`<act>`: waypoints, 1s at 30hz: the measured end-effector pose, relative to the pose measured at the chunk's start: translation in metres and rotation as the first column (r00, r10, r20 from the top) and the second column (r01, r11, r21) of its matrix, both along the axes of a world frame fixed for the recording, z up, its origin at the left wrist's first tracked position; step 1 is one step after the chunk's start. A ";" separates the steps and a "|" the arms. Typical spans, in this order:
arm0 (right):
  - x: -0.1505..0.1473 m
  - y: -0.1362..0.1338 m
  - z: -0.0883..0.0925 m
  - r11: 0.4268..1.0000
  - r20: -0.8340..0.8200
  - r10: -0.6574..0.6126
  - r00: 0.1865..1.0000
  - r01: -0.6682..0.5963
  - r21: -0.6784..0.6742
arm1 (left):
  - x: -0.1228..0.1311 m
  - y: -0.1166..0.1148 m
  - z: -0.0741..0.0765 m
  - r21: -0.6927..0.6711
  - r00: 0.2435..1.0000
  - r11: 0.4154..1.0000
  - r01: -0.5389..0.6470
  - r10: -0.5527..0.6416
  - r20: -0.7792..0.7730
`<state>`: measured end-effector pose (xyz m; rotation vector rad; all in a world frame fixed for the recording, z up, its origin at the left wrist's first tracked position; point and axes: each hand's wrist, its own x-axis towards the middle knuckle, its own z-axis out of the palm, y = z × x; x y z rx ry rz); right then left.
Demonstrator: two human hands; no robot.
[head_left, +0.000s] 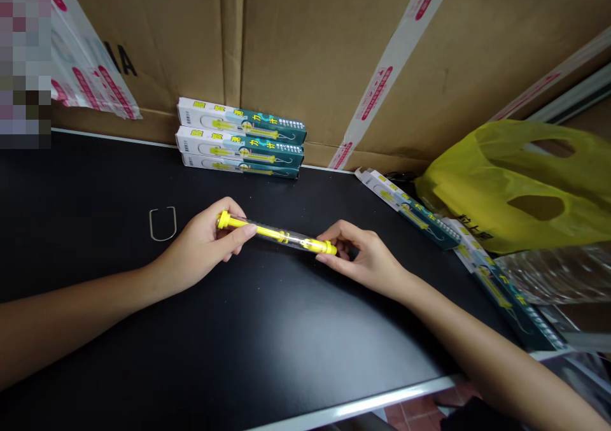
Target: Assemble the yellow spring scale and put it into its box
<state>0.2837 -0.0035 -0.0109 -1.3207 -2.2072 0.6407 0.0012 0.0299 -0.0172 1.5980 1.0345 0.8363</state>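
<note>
Over the middle of the black table, I hold a clear tube with yellow ends between both hands. My left hand pinches its left yellow cap, thumb on top. My right hand grips the right yellow end with curled fingers. The tube lies nearly level, just above the tabletop. A bent metal U-shaped hook rests on the table left of my left hand.
Three stacked white-and-teal boxes lean against the cardboard wall at the back. More such flat boxes lie in a row at right, beside a yellow plastic bag and clear wrapping. The table's front edge runs bottom right.
</note>
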 end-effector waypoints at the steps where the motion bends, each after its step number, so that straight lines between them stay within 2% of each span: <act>1: 0.000 0.000 0.000 1.000 0.000 0.002 1.000 -0.002 0.001 | 0.000 0.000 0.000 0.003 1.000 1.000 0.000 0.000 -0.001; 30: 0.000 0.000 -0.001 0.999 0.034 0.023 0.999 -0.024 0.022 | 0.000 0.000 0.001 0.021 1.000 1.000 0.005 -0.005 -0.017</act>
